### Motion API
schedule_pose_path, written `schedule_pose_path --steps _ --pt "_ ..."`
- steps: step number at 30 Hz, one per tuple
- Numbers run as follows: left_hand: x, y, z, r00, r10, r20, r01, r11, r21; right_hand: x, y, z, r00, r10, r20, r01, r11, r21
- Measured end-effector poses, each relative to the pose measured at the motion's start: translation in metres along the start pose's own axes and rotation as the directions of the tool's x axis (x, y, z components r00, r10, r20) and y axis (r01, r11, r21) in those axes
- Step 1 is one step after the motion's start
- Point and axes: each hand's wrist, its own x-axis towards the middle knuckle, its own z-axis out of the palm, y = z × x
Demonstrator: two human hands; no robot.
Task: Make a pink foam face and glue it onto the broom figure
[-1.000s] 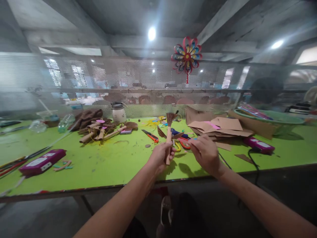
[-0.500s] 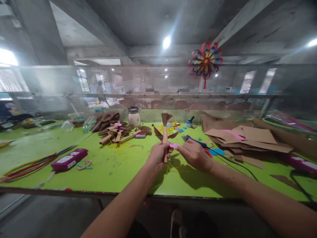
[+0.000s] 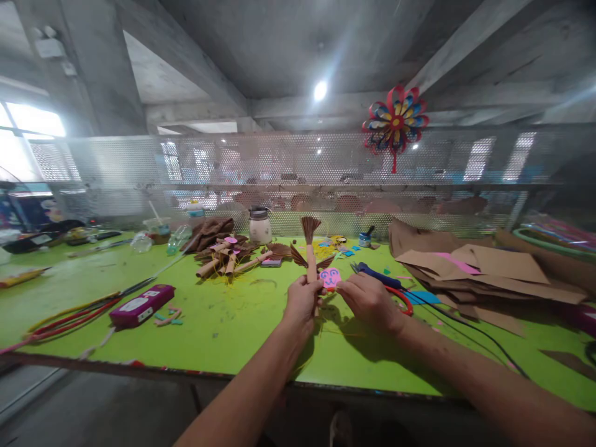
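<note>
My left hand (image 3: 302,299) is closed around a rolled brown paper stick (image 3: 310,257) held upright, with a pleated brown fan on top and two brown paper wings at its sides. My right hand (image 3: 369,301) pinches a small pink paper face (image 3: 330,277) and holds it against the stick, just right of my left fingers. Both hands hover over the green table (image 3: 209,316) near its middle.
A heap of finished brown paper sticks (image 3: 222,251) and a white jar (image 3: 259,226) lie at the back left. Brown cardboard sheets (image 3: 470,261) are stacked at the right. A purple box (image 3: 142,305) and long rods (image 3: 69,313) lie left. Scissors (image 3: 395,297) sit behind my right hand.
The view has swung left and tilted up. My right hand has brought the pink paper face up beside the stick; the left hand keeps its hold on the stick.
</note>
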Motion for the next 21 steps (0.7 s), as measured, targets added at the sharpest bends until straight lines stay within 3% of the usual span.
schedule_pose_path --steps 3,6,9,11,18,21 --pt "0.000 0.001 -0.001 0.999 0.029 -0.026 -0.028 0.999 0.026 -0.003 0.001 0.001 0.952 0.305 -0.037 -0.288 0.926 0.246" --pt "-0.001 0.002 -0.001 0.997 0.068 -0.042 -0.065 0.996 0.053 -0.001 0.004 0.002 0.786 0.609 0.106 -0.580 0.667 0.468" --pt "-0.002 0.001 0.000 0.994 0.099 -0.048 -0.095 0.993 0.074 0.004 0.006 0.004 0.623 0.699 0.350 -0.723 0.345 0.599" --pt "-0.003 0.000 0.000 0.993 0.111 -0.043 -0.107 0.991 0.084 0.007 0.006 0.005 0.566 0.700 0.436 -0.744 0.206 0.635" --pt "-0.006 -0.002 0.000 0.993 0.115 -0.010 -0.113 0.990 0.080 0.008 0.007 0.008 0.533 0.677 0.507 -0.727 0.059 0.684" --pt "-0.006 -0.001 -0.001 0.995 0.101 0.010 -0.101 0.994 0.041 0.006 0.010 0.007 0.514 0.690 0.509 -0.727 0.034 0.686"
